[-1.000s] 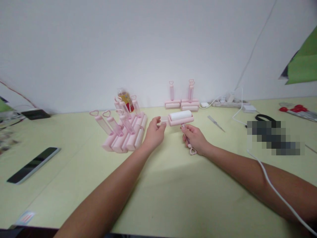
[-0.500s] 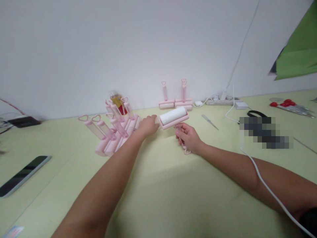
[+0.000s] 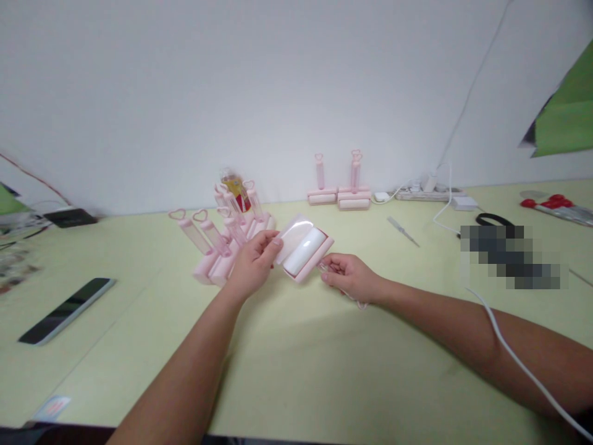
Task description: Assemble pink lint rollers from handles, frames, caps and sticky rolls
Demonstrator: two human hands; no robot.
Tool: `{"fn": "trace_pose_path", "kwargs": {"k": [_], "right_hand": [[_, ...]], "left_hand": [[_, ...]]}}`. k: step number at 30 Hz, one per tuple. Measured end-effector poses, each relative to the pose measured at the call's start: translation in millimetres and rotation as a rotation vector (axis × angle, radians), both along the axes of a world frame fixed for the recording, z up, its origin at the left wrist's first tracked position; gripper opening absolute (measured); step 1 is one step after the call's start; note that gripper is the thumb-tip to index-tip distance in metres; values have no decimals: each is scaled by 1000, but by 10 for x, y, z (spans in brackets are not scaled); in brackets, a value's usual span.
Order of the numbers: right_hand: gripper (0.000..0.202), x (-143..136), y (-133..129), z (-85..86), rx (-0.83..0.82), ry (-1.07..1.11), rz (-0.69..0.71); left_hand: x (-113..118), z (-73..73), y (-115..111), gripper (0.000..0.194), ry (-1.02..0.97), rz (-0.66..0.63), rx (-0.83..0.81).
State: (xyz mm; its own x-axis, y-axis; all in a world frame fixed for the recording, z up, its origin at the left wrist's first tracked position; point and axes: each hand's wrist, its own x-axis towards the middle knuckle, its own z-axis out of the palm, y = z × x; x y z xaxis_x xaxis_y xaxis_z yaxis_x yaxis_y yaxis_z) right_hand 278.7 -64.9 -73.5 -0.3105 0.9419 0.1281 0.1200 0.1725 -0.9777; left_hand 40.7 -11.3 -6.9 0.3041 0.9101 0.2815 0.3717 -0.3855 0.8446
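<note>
Pink plastic and a white roll make up the lint roller (image 3: 306, 252) held just above the pale green surface (image 3: 324, 371), between the two hands and a little in front of the person. The left hand (image 3: 252, 262) has its grip closed on the clear cover (image 3: 291, 238) at the roller's left end, thumb on top and fingers beneath, with the cover tilted up and partly off the white roll. The right hand (image 3: 352, 279) is closed around the thin clear handle (image 3: 331, 275), which runs out from the pink frame toward the wrist; its far end is hidden in the palm. Judging from the pose, the step in hand is fitting or swinging the cover over the roll, and it should go best if the right hand keeps the handle steady and level while the left guides the cover squarely along the frame, so that its edges meet the pink sides evenly rather than at a slant. Pinching the cover at its rim, not on its glossy face, ought to keep it from flexing. Just behind the left hand lies a cluster of finished rollers (image 3: 231, 238) with heart-topped handles, close enough that a wide elbow could knock them. More rollers (image 3: 340, 188) stand upright by the wall, a phone (image 3: 67, 309) lies far left, and a white cable (image 3: 514, 358) crosses the right forearm.
</note>
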Motion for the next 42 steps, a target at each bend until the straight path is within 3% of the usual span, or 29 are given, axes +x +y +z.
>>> {"fn": "trace_pose_path", "kwargs": {"k": [14, 29, 34, 38, 42], "right_hand": [[24, 21, 2, 12, -89, 34, 32], [17, 13, -20, 55, -120, 62, 56], [19, 63, 85, 71, -243, 59, 53], [28, 162, 189, 87, -403, 164, 98], [33, 238, 258, 75, -481, 253, 134]], "left_hand": [[37, -45, -30, 40, -67, -194, -141], [139, -127, -83, 47, -28, -233, -204], [184, -198, -82, 38, 123, -157, -3], [207, -220, -97, 42, 344, -45, 194], [274, -184, -199, 52, 558, -122, 422]]}}
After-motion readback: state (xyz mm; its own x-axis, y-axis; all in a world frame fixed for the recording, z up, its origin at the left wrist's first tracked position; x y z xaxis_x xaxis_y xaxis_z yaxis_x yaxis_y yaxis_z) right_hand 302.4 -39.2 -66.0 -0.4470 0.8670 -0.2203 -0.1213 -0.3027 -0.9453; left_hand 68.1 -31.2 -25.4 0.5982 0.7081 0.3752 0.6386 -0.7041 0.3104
